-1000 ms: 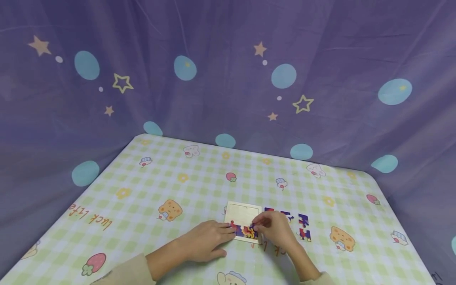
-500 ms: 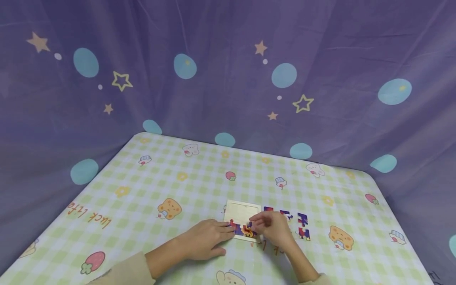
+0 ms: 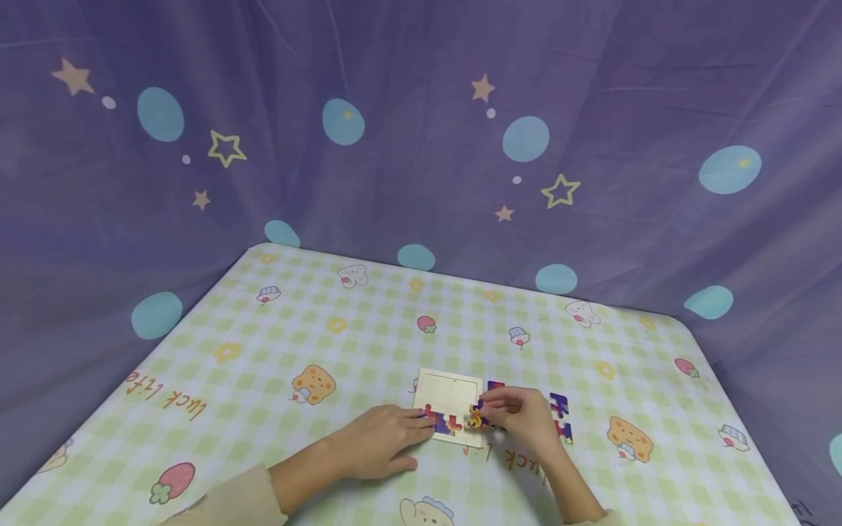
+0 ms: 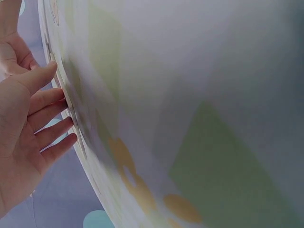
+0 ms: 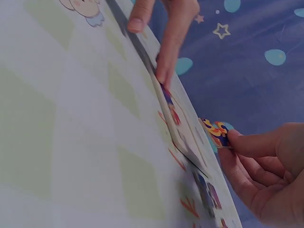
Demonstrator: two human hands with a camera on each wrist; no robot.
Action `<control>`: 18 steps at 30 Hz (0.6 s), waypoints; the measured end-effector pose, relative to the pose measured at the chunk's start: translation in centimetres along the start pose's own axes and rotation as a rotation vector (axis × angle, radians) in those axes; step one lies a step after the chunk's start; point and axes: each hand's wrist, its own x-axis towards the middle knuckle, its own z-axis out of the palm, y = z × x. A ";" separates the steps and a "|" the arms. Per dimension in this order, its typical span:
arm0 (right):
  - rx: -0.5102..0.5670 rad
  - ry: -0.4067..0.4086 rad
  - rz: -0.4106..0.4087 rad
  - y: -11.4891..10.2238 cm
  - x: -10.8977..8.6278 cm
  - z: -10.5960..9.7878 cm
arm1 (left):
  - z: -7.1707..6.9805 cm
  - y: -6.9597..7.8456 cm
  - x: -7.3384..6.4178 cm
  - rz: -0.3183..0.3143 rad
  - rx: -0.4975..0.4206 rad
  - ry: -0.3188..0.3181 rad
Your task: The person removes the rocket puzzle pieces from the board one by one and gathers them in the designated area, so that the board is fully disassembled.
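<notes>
In the head view a pale wooden puzzle tray (image 3: 447, 389) lies flat on the table. Joined puzzle pieces (image 3: 444, 422) in red, purple and yellow fill part of its near row. My left hand (image 3: 378, 443) rests at the tray's left edge, fingers extended and touching the pieces there. Between thumb and fingers my right hand (image 3: 524, 420) pinches a puzzle piece (image 5: 217, 132), purple with yellow swirls, raised above the tray's right side. The right wrist view shows that piece clear of the tray. In the left wrist view my left hand (image 4: 28, 123) has its fingers spread.
Loose puzzle pieces (image 3: 559, 405) lie right of the tray, some partly hidden behind my right hand. A green-checked cloth (image 3: 368, 329) printed with cartoons covers the table. A purple curtain (image 3: 421, 183) hangs behind the far edge.
The right hand has lifted the yellow-swirled puzzle piece out of the near row and moved it right, leaving bare wood at that spot. The left hand stays in place.
</notes>
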 end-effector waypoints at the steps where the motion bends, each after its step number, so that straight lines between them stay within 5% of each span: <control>1: 0.008 -0.002 0.009 0.1 0.0 -0.3 | 0.0 0.0 0.0 0.000 0.000 0.000; 18: 0.056 -0.005 0.128 3.3 -0.8 -5.2 | 0.0 0.0 -0.1 -0.014 -0.021 0.012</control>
